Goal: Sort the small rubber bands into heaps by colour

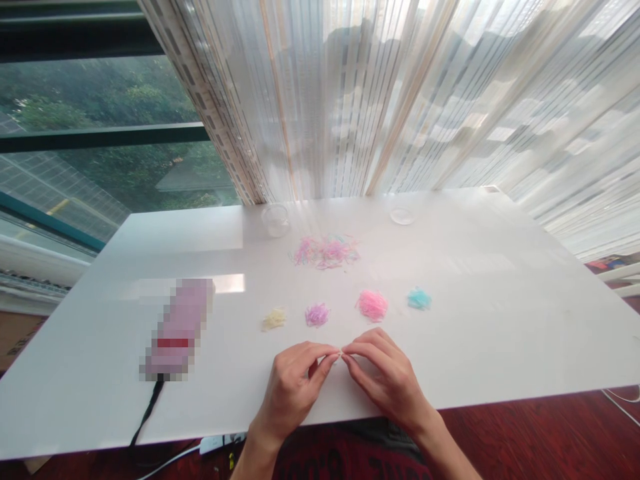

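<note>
My left hand [299, 380] and my right hand [387, 373] meet near the table's front edge, both closed in a pinch. Between their fingertips shows a tiny pale piece, seemingly a small rubber band [341, 353]; its shape is mostly hidden. Just beyond the hands lie small sorted piles of thin bands: a yellow pile [274, 319], a purple pile [317, 315], a pink pile [373, 305] and a light blue pile [419, 298]. Farther back spreads a larger mixed-colour pile [327, 251].
On the white table [500, 300], a clear round container [277, 220] stands at the back, with a clear lid [402, 216] to its right. A blurred-out purple object [183, 323] with a black cord lies at left. Striped curtains [325, 100] hang behind. Below the front edge is a power strip [220, 443].
</note>
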Tool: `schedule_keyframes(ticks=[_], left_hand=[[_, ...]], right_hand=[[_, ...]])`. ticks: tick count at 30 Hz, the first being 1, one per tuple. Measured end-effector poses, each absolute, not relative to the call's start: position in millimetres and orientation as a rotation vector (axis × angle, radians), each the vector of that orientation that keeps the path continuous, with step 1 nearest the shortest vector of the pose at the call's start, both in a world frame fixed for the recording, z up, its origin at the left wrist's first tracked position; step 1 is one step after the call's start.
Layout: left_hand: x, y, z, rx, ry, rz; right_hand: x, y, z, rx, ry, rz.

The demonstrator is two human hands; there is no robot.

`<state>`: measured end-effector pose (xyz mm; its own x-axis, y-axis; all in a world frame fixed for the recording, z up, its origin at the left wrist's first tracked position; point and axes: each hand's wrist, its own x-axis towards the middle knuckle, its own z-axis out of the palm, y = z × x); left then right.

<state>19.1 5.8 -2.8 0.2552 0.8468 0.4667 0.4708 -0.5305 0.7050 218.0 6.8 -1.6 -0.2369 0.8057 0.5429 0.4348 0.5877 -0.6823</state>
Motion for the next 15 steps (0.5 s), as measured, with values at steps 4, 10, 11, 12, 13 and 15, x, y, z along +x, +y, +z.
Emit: schedule_keyframes(ticks=[4, 10, 11, 12, 13, 15], left_hand=[[19.0, 4.9, -2.8, 2.108, 1.197, 1.177], [18.2, 3.8, -1.3, 2.095, 1.178, 1.128], [18.1, 3.8, -1.9, 2.098, 1.169, 1.124], [18.0, 3.7, -2.7, 2.102, 1.159, 1.125], [17.9, 3.6, -3.8, 2.104, 1.15, 1.129], [17.7, 3.2, -6.0, 2.105, 1.15, 1.135]], right_hand=[[217.8, 7.0, -1.0, -0.995, -1.838, 0.505], [218.1, 6.1, -1.8, -0.984, -1.836, 0.514], [218.1, 6.2, -1.5, -0.978, -1.841, 0.521], [218.1, 6.2, -1.2, -0.971, -1.845, 0.529], [218.0, 6.4, -0.8, -0.965, -1.85, 0.536], [218.0, 6.4, -0.2, -0.96, -1.856, 0.545]])
